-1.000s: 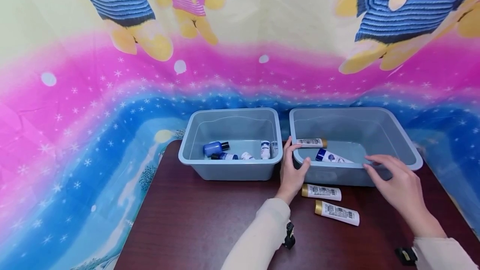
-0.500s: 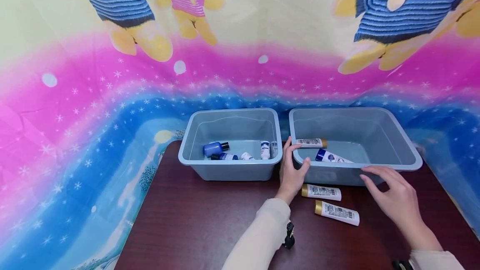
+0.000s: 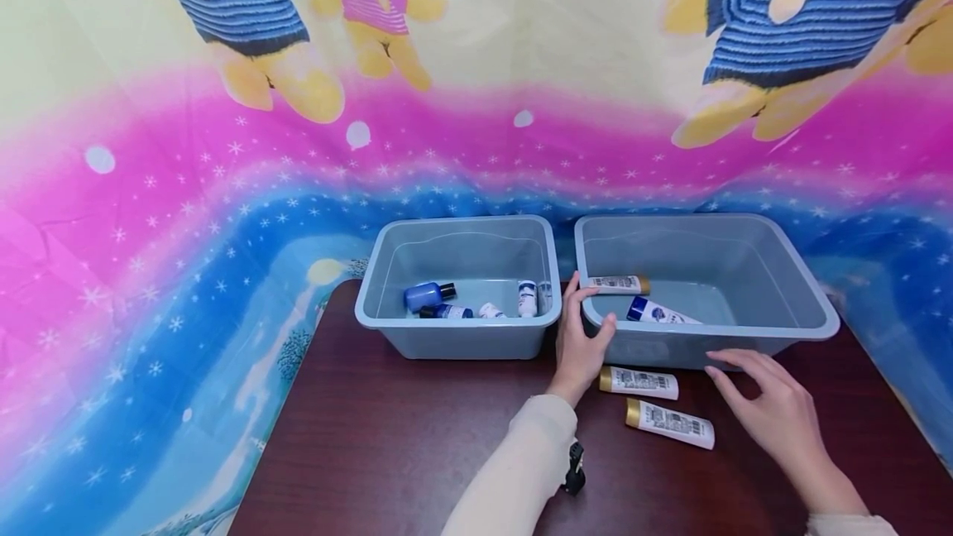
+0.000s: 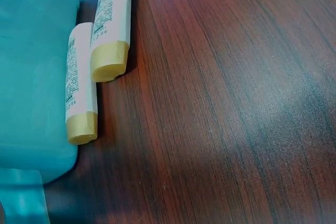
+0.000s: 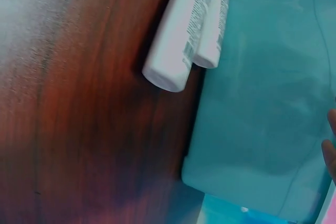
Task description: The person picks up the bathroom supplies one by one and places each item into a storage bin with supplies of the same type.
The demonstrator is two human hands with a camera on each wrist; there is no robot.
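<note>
My left hand (image 3: 579, 350) rests at the front left corner of the right grey-blue bin (image 3: 782, 332), fingers extended along the rim and thumb before the front wall. My right hand (image 3: 774, 408) is in front of that bin with thumb and forefinger apart, holding nothing. To its left two white bottles with gold caps lie on the table: the rear bottle (image 3: 639, 382) near the bin wall, the front bottle (image 3: 670, 423) closer to me. Inside the right bin lie another gold-capped white bottle (image 3: 618, 284) and a white tube with a blue cap (image 3: 658, 311).
A second bin (image 3: 462, 342) stands to the left. It holds a blue bottle (image 3: 423, 296), a darker blue bottle (image 3: 450, 311) and two white-and-blue containers. Both bins stand on a dark wooden table (image 3: 372, 437) before a printed cloth (image 3: 484, 147).
My right hand has come back from over the right bin's front rim, moving towards me and slightly left, down in front of the bin. My left hand has stayed at the corner.
</note>
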